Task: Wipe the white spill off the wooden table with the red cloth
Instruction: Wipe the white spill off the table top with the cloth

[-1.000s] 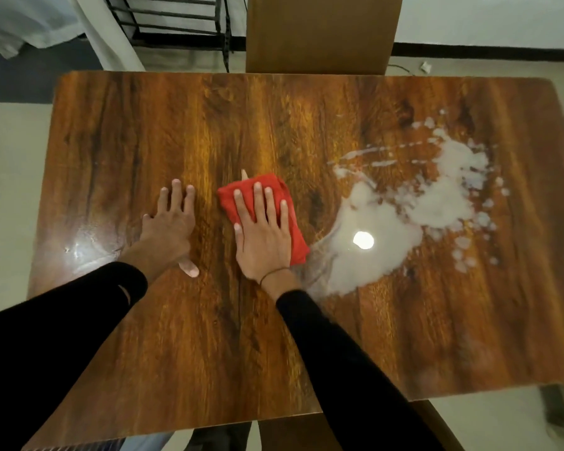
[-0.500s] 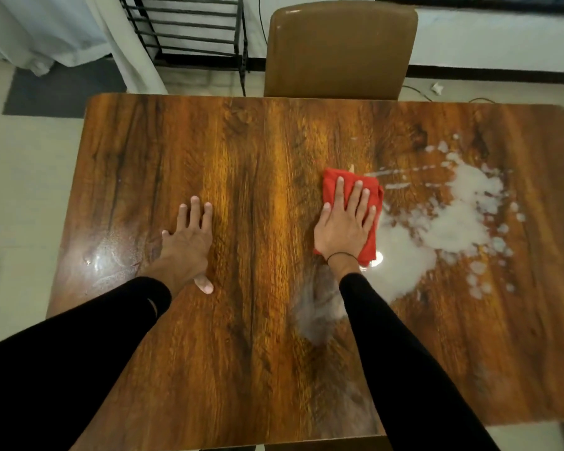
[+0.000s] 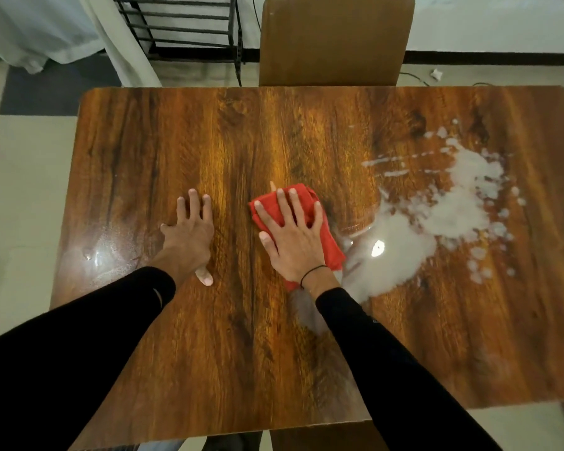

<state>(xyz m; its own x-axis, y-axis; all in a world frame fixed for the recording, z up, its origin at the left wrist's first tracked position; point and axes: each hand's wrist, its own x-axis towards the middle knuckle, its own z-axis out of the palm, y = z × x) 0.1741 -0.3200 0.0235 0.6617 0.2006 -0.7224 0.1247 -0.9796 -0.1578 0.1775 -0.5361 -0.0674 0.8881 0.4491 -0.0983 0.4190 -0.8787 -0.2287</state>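
So the right hand [image 3: 293, 237] is lying flat with fingers spread, pressing the red cloth [image 3: 331, 252] onto the wooden table [image 3: 241, 131]. Half a second back the cloth was sitting over the near edge of the white spill [image 3: 437, 216]; now it's pulled away toward the left hand [image 3: 189, 234], just touching the puddle's nearest rim. It's leaving a faint smear trailing toward the person, but honestly most of the puddle is still sitting there. The left hand is resting open, palm down, bracing on bare wood well apart from the spill. Looks like plenty more passes are needed.
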